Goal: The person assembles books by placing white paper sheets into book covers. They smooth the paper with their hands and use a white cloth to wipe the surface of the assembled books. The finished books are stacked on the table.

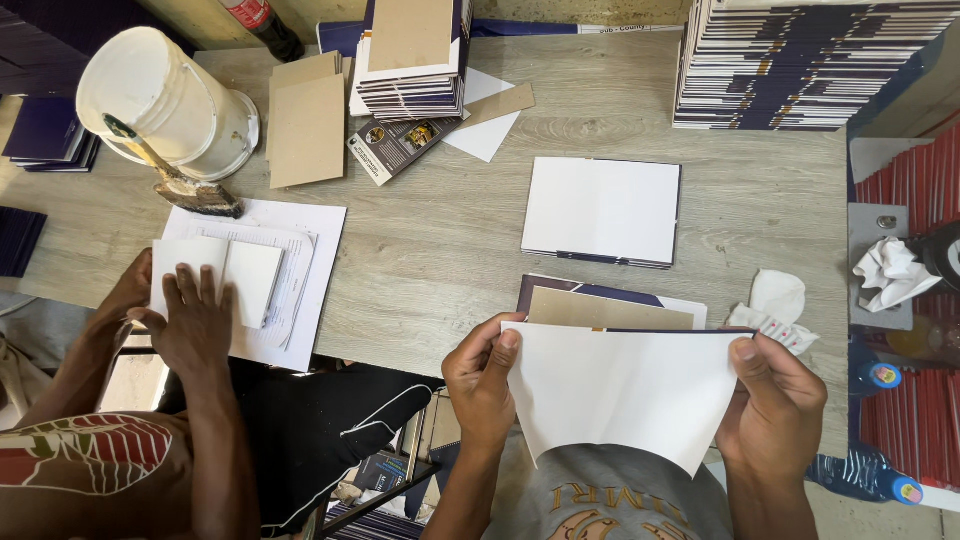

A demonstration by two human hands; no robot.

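My left hand (483,375) and my right hand (770,395) each grip a side of a white sheet (625,385), held up just above the near edge of the wooden table (440,250). Its lower edge curves toward my chest. Right behind the sheet lies an open book cover (605,303) with a brown board showing and a dark blue border. Farther back rests a small stack of white-faced covers (601,211).
A co-worker's hands (190,320) press a white booklet (215,280) on paper sheets at the left. A white bucket (160,100) with a glue brush (185,185), brown boards (307,125), stacked booklets (412,65), a tall stack (800,65) and a white cloth (778,305) stand around.
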